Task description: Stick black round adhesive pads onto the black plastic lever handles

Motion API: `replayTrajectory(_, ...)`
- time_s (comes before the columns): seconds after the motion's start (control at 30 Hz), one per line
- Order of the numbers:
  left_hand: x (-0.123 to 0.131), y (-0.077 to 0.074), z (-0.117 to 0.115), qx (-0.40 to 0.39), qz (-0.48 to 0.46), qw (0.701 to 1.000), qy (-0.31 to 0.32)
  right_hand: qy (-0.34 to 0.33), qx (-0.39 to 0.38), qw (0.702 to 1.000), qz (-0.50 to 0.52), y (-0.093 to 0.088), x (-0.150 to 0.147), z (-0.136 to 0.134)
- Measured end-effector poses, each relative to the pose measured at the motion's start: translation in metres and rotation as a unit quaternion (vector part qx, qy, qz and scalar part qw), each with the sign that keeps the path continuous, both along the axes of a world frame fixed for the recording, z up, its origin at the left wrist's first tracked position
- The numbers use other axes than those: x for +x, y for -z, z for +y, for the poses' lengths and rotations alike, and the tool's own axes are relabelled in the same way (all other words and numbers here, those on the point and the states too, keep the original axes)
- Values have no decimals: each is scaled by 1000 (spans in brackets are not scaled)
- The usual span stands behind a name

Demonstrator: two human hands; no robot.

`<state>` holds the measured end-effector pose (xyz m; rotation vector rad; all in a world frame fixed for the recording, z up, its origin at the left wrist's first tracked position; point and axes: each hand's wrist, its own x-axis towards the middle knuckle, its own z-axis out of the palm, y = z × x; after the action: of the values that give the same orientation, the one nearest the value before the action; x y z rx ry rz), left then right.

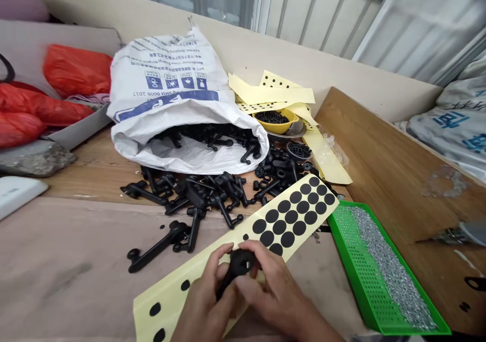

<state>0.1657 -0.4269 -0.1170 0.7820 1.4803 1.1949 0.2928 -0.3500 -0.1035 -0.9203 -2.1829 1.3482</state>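
Observation:
A black plastic crank handle (240, 264) is held between my two hands, its round end with a small hole turned up. My left hand (207, 296) wraps round it from the left. My right hand (279, 291) closes on the round end from the right, fingertips at its rim. Most of the handle's arm is hidden by my fingers. Under my hands lies a pale yellow sheet of round black stickers (228, 245), with rows of stickers at its upper right and a few at its lower left. Another crank handle (157, 245) lies to the left of the sheet.
Behind is a pile of black crank handles (193, 195) before an open white sack (170, 104) holding more. A green tray (341, 245) of small metal parts stands right, beside a wooden board (398, 180). A yellow bowl (279, 127) of small black parts sits behind.

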Motion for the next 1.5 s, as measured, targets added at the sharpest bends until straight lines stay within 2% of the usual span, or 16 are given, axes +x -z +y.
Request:
replayTrajectory(0.07, 6, 2, -2, 20, 95, 995, 5, 36, 70, 997, -26, 0, -1, -5)
replayTrajectory(0.13, 14, 5, -4, 32, 121, 992, 6, 65, 93, 993, -29, 2, -1, -7)
replayTrajectory(0.2, 18, 10, -6, 38, 123, 991, 27, 86, 78, 993, -27, 5, 0, -6)
replayTrajectory(0.27, 17, 18, -6, 61, 204, 976, 54, 108, 26, 994, -13, 7, 0, -5)
replayTrajectory(0.3, 14, 22, -5, 93, 285, 952, 57, 124, -16, 992, 10, 8, -1, -6)
replayTrajectory(0.33, 10, 25, -3, 140, 385, 911, 46, 145, -70, 986, 47, 10, -3, -6)
replayTrajectory(0.43, 0, 27, 5, 279, 633, 722, 1, 195, -246, 928, 202, 17, -13, -9)
replayTrajectory(0.5, -1, 24, 10, 312, 713, 628, 0, 226, -299, 887, 270, 21, -19, -10)
replayTrajectory(0.57, 4, 22, 13, 320, 745, 585, 6, 285, -288, 868, 288, 21, -24, -7)
replayTrajectory(0.63, 14, 24, 15, 324, 753, 572, -12, 335, -239, 871, 270, 18, -24, 1)
replayTrajectory(0.77, 32, 30, 21, 340, 732, 588, -52, 313, -94, 915, 238, 7, -18, 22)
replayTrajectory(1.0, 40, 25, 29, 324, 620, 712, -57, 252, 95, 944, 189, 7, -9, 33)
replayTrajectory(1.13, 36, 20, 27, 298, 504, 810, 15, 217, 255, 927, 171, 2, -6, 37)
replayTrajectory(1.27, 34, 1, 26, 214, 304, 927, 57, 171, 356, 905, 158, -4, 0, 43)
replayTrajectory(1.37, 33, -12, 26, 137, 172, 969, 115, 129, 434, 883, 128, 1, 2, 48)
replayTrajectory(1.5, 30, -11, 25, 46, 24, 987, 153, 81, 469, 872, 115, 8, -1, 50)
